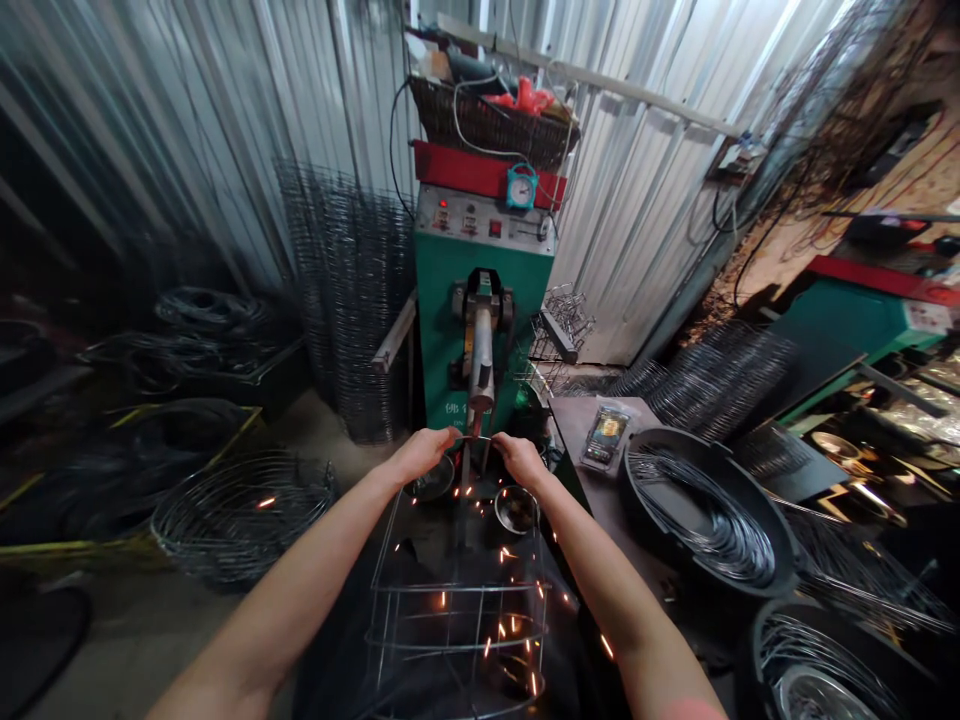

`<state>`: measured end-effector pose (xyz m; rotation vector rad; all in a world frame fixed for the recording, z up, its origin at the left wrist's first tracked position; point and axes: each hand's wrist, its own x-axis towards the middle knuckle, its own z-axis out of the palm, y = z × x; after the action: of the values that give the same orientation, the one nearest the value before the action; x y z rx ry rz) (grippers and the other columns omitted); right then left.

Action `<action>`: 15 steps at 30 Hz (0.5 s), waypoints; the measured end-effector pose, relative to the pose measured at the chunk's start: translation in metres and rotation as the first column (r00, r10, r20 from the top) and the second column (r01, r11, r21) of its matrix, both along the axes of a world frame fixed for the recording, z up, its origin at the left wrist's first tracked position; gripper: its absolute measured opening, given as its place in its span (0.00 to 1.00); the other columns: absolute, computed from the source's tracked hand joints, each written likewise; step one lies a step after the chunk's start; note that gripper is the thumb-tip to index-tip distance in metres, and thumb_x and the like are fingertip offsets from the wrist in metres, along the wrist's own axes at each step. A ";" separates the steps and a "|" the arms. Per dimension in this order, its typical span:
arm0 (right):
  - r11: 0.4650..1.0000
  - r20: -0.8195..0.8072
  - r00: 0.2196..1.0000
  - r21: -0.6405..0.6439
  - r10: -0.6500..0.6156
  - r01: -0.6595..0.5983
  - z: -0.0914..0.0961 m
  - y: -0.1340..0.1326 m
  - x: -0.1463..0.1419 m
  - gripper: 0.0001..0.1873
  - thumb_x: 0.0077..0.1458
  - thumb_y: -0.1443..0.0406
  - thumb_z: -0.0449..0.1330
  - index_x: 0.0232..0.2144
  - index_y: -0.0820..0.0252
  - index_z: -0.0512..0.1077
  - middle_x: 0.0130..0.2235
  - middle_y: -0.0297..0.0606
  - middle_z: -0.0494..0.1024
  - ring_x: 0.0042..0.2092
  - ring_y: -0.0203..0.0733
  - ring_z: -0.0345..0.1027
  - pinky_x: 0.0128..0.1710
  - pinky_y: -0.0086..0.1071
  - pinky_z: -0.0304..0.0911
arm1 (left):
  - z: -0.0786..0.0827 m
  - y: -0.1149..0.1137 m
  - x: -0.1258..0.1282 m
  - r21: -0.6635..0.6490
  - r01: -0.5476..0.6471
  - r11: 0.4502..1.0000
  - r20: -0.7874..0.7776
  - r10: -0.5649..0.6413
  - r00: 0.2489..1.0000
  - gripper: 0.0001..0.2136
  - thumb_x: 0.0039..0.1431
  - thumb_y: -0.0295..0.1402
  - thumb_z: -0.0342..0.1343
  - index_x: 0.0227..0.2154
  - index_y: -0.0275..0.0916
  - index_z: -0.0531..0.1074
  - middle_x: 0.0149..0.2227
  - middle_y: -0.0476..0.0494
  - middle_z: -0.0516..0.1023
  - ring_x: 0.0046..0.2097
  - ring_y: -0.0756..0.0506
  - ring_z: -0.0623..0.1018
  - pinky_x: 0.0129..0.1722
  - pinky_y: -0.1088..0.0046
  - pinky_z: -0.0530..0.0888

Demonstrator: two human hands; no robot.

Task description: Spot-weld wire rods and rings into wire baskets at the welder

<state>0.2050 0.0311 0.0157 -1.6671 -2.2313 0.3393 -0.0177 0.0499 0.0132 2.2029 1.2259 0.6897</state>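
Observation:
My left hand (429, 452) and my right hand (523, 462) pinch a thin metal wire (478, 438) from either side, just under the upper electrode arm (482, 355) of a green spot welder (442, 300). A wire basket frame (459, 588) extends below my hands, above my dark-clothed lap. Whether the pinched wire is joined to this frame cannot be made out. Orange sparks are flying down across the frame and between my forearms. Under the hands, a small round metal bowl (517, 510) is partly visible.
Wire rings fill a black round tray (705, 515) at right, near a plastic-wrapped phone (606, 436) on a table. Tall stacks of wire racks (352, 300) stand left of the welder; a wire basket (240, 515) sits lower left. Another green machine (832, 320) stands at far right.

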 end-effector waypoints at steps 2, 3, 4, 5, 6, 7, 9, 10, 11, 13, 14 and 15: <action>1.000 0.009 1.000 0.006 0.001 -0.001 0.001 0.000 0.000 0.14 0.59 0.64 0.48 0.43 0.53 0.71 0.36 0.36 0.78 0.37 0.38 0.70 0.33 0.24 0.56 | 0.002 0.000 0.000 0.000 -0.005 1.000 -0.002 0.005 1.000 0.16 0.56 0.36 0.43 0.41 0.39 0.72 0.36 0.44 0.79 0.41 0.44 0.76 0.42 0.70 0.68; 1.000 0.014 1.000 0.005 0.001 -0.001 0.001 -0.001 0.000 0.14 0.59 0.64 0.48 0.43 0.53 0.71 0.36 0.37 0.78 0.37 0.37 0.70 0.33 0.24 0.56 | 0.003 -0.001 0.000 -0.003 -0.006 1.000 -0.003 0.006 1.000 0.16 0.56 0.36 0.43 0.41 0.39 0.71 0.37 0.44 0.79 0.41 0.44 0.76 0.41 0.70 0.68; 1.000 0.018 1.000 0.001 -0.002 0.002 0.002 -0.001 0.000 0.13 0.59 0.64 0.48 0.42 0.54 0.71 0.36 0.37 0.78 0.36 0.37 0.70 0.33 0.24 0.55 | 0.004 -0.001 0.000 -0.006 -0.005 1.000 -0.004 0.005 1.000 0.16 0.56 0.37 0.43 0.41 0.39 0.71 0.36 0.45 0.79 0.41 0.44 0.76 0.41 0.71 0.68; 1.000 0.021 1.000 -0.004 -0.005 0.005 0.003 -0.001 -0.001 0.13 0.59 0.63 0.49 0.42 0.54 0.71 0.35 0.37 0.78 0.36 0.37 0.70 0.32 0.24 0.55 | 0.004 -0.001 0.000 -0.010 -0.004 1.000 -0.005 0.004 1.000 0.16 0.55 0.37 0.43 0.41 0.40 0.71 0.36 0.45 0.79 0.40 0.44 0.76 0.41 0.71 0.69; 1.000 0.023 1.000 -0.010 -0.009 0.009 0.003 -0.002 -0.001 0.13 0.59 0.63 0.48 0.41 0.54 0.71 0.35 0.37 0.78 0.36 0.38 0.70 0.32 0.24 0.55 | 0.005 -0.001 0.000 -0.014 -0.003 1.000 -0.008 0.003 1.000 0.15 0.55 0.37 0.44 0.41 0.40 0.72 0.36 0.45 0.79 0.40 0.44 0.76 0.40 0.71 0.69; 1.000 0.022 1.000 -0.013 -0.013 0.014 0.004 -0.002 -0.001 0.13 0.59 0.63 0.48 0.41 0.55 0.71 0.34 0.37 0.78 0.35 0.38 0.70 0.31 0.24 0.54 | 0.006 -0.001 0.000 -0.017 -0.004 1.000 -0.011 0.004 1.000 0.15 0.55 0.37 0.44 0.40 0.40 0.72 0.35 0.45 0.79 0.39 0.44 0.76 0.40 0.71 0.69; 1.000 0.009 1.000 -0.021 -0.017 0.018 0.004 -0.003 -0.002 0.13 0.59 0.63 0.48 0.40 0.55 0.71 0.33 0.37 0.78 0.34 0.37 0.70 0.30 0.24 0.53 | 0.007 -0.001 0.000 -0.023 -0.004 1.000 -0.020 0.004 1.000 0.15 0.55 0.37 0.44 0.40 0.39 0.72 0.35 0.45 0.79 0.39 0.44 0.76 0.39 0.71 0.68; 1.000 -0.001 1.000 -0.025 -0.018 0.018 0.003 -0.003 -0.002 0.13 0.60 0.63 0.48 0.40 0.56 0.71 0.32 0.37 0.77 0.33 0.37 0.70 0.30 0.24 0.53 | 0.007 -0.001 0.000 -0.026 -0.002 1.000 -0.023 0.001 1.000 0.15 0.55 0.38 0.44 0.40 0.39 0.72 0.35 0.45 0.79 0.39 0.44 0.76 0.39 0.71 0.68; 0.999 -0.008 1.000 -0.027 -0.020 0.020 0.003 -0.003 -0.002 0.13 0.60 0.62 0.48 0.40 0.56 0.71 0.32 0.37 0.77 0.33 0.37 0.69 0.29 0.24 0.52 | 0.008 -0.001 -0.001 -0.028 0.000 1.000 -0.027 -0.001 1.000 0.16 0.56 0.38 0.43 0.40 0.39 0.72 0.35 0.45 0.78 0.38 0.44 0.76 0.38 0.72 0.68; 0.999 -0.015 1.000 -0.027 -0.022 0.021 0.002 -0.003 -0.002 0.13 0.60 0.62 0.48 0.38 0.56 0.71 0.30 0.36 0.77 0.31 0.37 0.69 0.28 0.24 0.52 | 0.009 -0.001 -0.001 -0.032 0.004 0.999 -0.036 -0.005 0.999 0.16 0.56 0.37 0.43 0.40 0.39 0.71 0.34 0.45 0.78 0.37 0.45 0.76 0.37 0.73 0.68; 0.999 -0.016 1.000 -0.025 -0.021 0.021 0.002 -0.002 -0.002 0.12 0.59 0.62 0.48 0.37 0.56 0.71 0.29 0.36 0.76 0.31 0.37 0.68 0.28 0.24 0.51 | 0.010 -0.001 -0.001 -0.033 0.003 0.999 -0.042 -0.005 0.999 0.16 0.56 0.37 0.42 0.40 0.39 0.71 0.33 0.45 0.78 0.36 0.45 0.76 0.37 0.73 0.68; 1.000 -0.016 1.000 -0.023 -0.018 0.018 0.002 -0.002 -0.002 0.12 0.59 0.62 0.48 0.37 0.56 0.71 0.29 0.36 0.76 0.31 0.37 0.68 0.28 0.24 0.51 | 0.010 -0.001 -0.002 -0.034 0.002 0.999 -0.047 -0.003 0.999 0.16 0.56 0.37 0.43 0.40 0.39 0.71 0.32 0.45 0.78 0.36 0.45 0.76 0.36 0.73 0.68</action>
<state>0.2035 0.0288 0.0172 -1.6887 -2.2071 0.3741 -0.0193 0.0488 0.0234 2.2041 1.2489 0.6142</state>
